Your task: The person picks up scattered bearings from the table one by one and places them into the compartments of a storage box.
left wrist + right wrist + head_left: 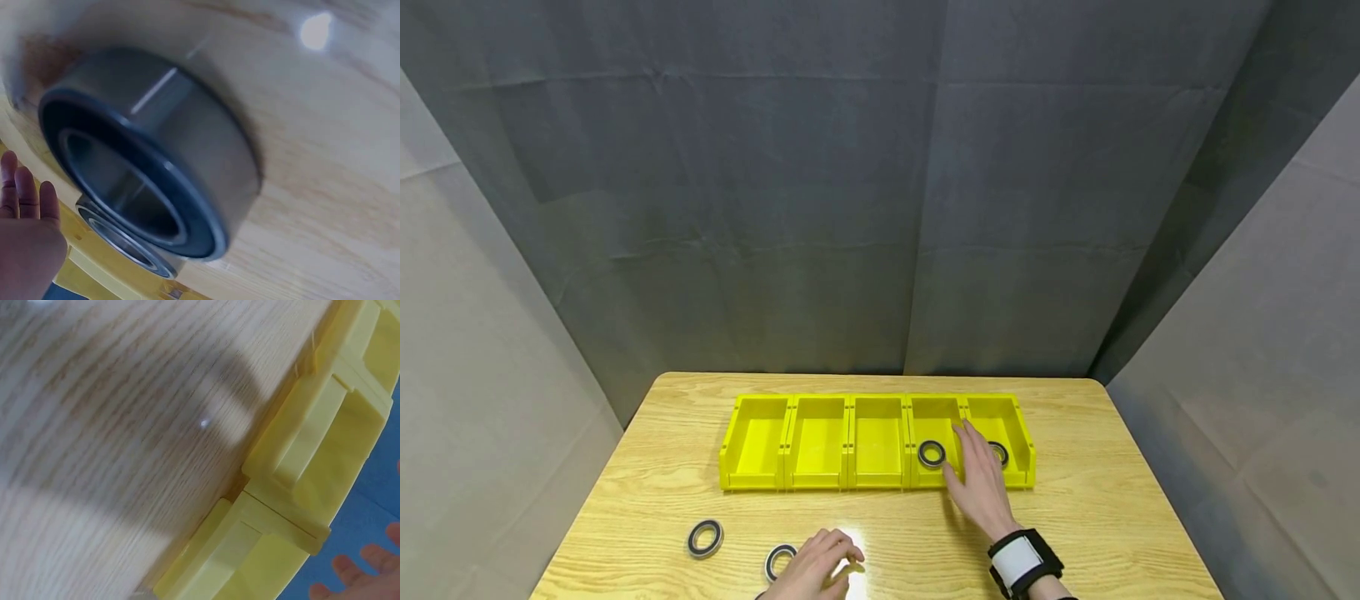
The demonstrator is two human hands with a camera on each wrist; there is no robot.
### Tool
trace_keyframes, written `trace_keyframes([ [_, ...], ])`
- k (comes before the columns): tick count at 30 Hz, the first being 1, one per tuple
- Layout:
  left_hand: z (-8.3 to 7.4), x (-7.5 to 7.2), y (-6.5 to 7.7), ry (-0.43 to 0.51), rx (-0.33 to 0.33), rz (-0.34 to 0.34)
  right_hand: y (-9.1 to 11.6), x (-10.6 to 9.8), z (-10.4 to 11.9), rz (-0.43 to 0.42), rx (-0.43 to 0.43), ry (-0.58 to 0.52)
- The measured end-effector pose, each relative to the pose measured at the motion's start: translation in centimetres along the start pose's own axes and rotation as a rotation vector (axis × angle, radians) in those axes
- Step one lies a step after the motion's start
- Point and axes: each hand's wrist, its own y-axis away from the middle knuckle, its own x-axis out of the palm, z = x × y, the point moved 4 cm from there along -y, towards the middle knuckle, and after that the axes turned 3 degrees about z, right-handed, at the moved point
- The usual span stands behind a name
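A: Right hand?
B: Fingers spread, gripping nothing, over the divider between the two rightmost yellow bins.
A: Ball bearings?
B: One in the fourth bin, another in the fifth, partly hidden. More on the surface, near the left hand: loosely bent, apparently empty.
A: Good technique?
B: Lift straight up, clear of rims. For left pickups, pinch outer ring edges, probably safest against rolling.

The left hand, cut off by the edge at six o'clock, covers one ring's three o'clock side; the right hand covers the eight o'clock side of another ring. From the left wrist, a near ring partly hides a far ring at seven; a brown patch at ten is blurred.
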Motion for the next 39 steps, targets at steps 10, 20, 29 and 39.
trace_keyframes([
  [10,0.1,-0.3,0.1,0.003,0.013,-0.043,2.2,-0.3,-0.1,0.034,0.038,-0.062],
  [20,0.0,-0.6,0.0,-0.007,-0.016,-0.070,5.1,-0.3,-0.1,0.082,0.055,-0.119],
  [29,-0.1,-0.9,0.2,0.058,-0.084,-0.085,6.8,-0.4,-0.1,0.075,0.044,-0.113],
  [39,-0.1,-1.4,0.2,0.131,-0.203,-0.079,7.9,-0.6,-0.3,0.095,0.049,-0.089],
])
